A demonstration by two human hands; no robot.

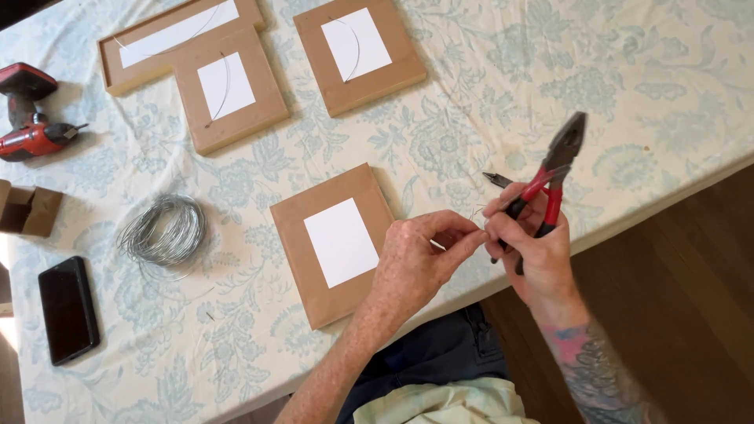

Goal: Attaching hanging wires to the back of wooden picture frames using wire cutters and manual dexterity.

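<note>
the left hand (420, 255) pinches a short wire (476, 213) at its fingertips, just past the surface (487, 86) edge; the right hand (530, 243) clenches red-handled pliers (554, 169) raised clear, fingertips steadying the wire beside the frame (334, 243).

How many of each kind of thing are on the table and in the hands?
Brown frames lying face down: 4
Coil of wire: 1
Red drill: 1
Black phone: 1
Small cardboard box: 1
Red-handled pliers, in the right hand: 1
Short bit of wire, pinched by the left hand: 1
Total: 10
</note>
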